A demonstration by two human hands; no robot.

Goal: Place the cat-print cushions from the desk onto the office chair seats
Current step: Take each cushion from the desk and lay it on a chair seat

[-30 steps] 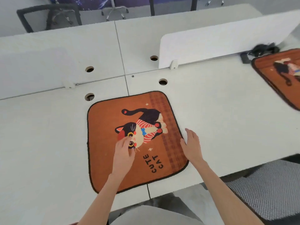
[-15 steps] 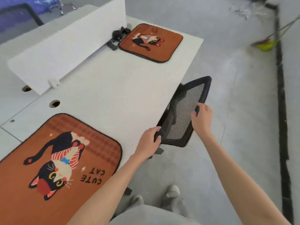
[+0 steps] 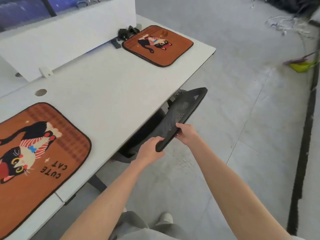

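At far left a cat-print cushion [image 3: 37, 151], orange w/ dark edging and "CUTE CAT" lettering, is seen lying flat on the white table [image 3: 110, 94], partly cut off by the frame edge. Behind it a white divider panel [image 3: 65, 40] is stood upright along the table's back. Further right, near the table's far corner, a 2nd cushion [image 3: 158, 45] is laid flat, just beside a small black object [image 3: 126, 32] at the panel's end; what it is can't be told. Below the table edge, the black mesh backrest of an office chair [image 3: 183, 112] is gripped at its top rim: left hand [image 3: 150, 151] is closed over the near end, right hand [image 3: 187, 134] is clamped on the rim a bit further along, hands apart. Chair seat is hidden under the table. Grey floor [image 3: 242, 118] is seen at right.
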